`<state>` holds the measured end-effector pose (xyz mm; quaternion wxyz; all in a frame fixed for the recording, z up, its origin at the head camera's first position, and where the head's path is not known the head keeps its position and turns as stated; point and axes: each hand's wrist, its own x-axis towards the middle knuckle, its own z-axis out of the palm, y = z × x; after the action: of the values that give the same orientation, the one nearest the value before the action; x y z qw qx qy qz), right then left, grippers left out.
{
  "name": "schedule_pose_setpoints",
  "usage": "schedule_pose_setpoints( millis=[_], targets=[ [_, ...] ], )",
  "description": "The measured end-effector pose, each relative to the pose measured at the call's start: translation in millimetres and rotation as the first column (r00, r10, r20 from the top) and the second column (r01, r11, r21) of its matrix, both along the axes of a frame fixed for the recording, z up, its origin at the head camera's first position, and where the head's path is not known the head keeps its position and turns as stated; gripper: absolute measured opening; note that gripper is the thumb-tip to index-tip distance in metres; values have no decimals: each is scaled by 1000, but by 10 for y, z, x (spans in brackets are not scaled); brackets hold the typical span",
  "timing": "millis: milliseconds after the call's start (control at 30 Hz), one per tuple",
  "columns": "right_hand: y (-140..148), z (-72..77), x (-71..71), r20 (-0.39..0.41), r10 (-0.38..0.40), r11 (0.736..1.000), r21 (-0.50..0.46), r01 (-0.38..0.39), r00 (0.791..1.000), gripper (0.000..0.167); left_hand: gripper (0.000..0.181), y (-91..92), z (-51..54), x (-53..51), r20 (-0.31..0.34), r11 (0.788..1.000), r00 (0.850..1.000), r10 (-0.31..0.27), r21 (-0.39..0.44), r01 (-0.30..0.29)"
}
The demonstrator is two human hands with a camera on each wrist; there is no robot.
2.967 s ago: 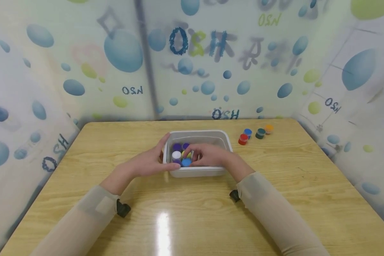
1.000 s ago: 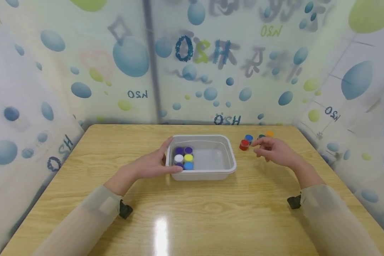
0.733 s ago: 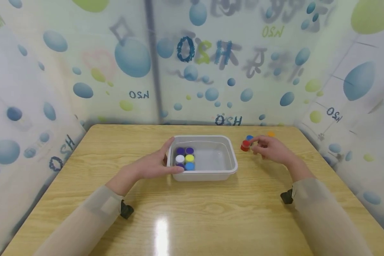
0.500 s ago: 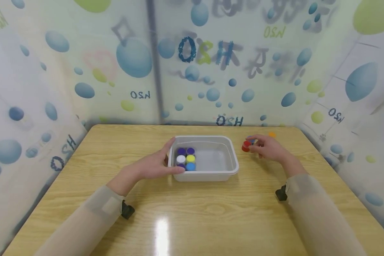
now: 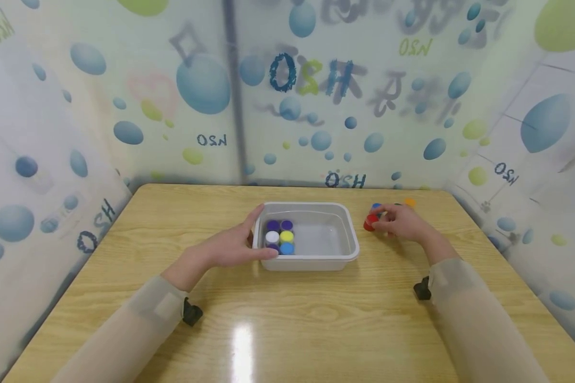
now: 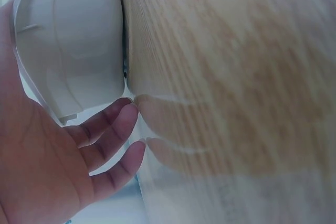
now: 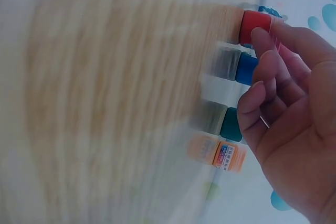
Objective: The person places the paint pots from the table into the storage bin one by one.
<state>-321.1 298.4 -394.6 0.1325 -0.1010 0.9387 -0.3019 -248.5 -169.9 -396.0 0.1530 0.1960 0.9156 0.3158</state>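
Observation:
My left hand (image 5: 226,247) holds the left end of a white plastic box (image 5: 311,258), thumb along the front rim and index finger at the back corner. In the left wrist view its other fingers (image 6: 122,124) hang under the rim, near the table. To the right of the box, my right hand (image 5: 403,221) pinches a small red paint jar (image 5: 370,223) between thumb and fingers; the jar looks slightly tilted. Just behind it is a blue-lidded jar (image 7: 245,69). A dark green jar (image 7: 230,124), partly hidden by the fingers, and an orange jar (image 7: 230,156) stand beyond.
Several jars fill the box's left part, with purple (image 5: 273,225), white (image 5: 272,237), yellow (image 5: 286,236) and light blue (image 5: 287,248) lids. The box's right part shows its bare floor. A patterned backdrop (image 5: 287,122) stands behind the wooden table (image 5: 306,324).
My right hand left the inside of the box, moved right to the loose jars and took hold of the red one. The left hand stayed on the box.

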Motion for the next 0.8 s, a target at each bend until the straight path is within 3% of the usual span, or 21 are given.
schedule_pose_setpoints(
  millis=[200, 333, 633, 800],
  targets=[
    [16, 20, 72, -16, 28, 1000, -10, -28, 999, 44, 130, -4, 7, -5, -1, 1000, 1000, -1, 6, 1],
    [7, 87, 135, -69, 35, 999, -26, -37, 997, 42, 130, -7, 1, -3, 5, 1000, 1000, -1, 13, 1],
    [-149, 424, 266, -250, 19, 999, -39, -30, 968, 39, 129, -1, 16, 9, 15, 1000, 1000, 0, 8, -1],
    [-352, 516, 299, -302, 50, 997, -36, -63, 952, 39, 129, -4, 17, 10, 16, 1000, 1000, 1, -5, -1]
  ],
)
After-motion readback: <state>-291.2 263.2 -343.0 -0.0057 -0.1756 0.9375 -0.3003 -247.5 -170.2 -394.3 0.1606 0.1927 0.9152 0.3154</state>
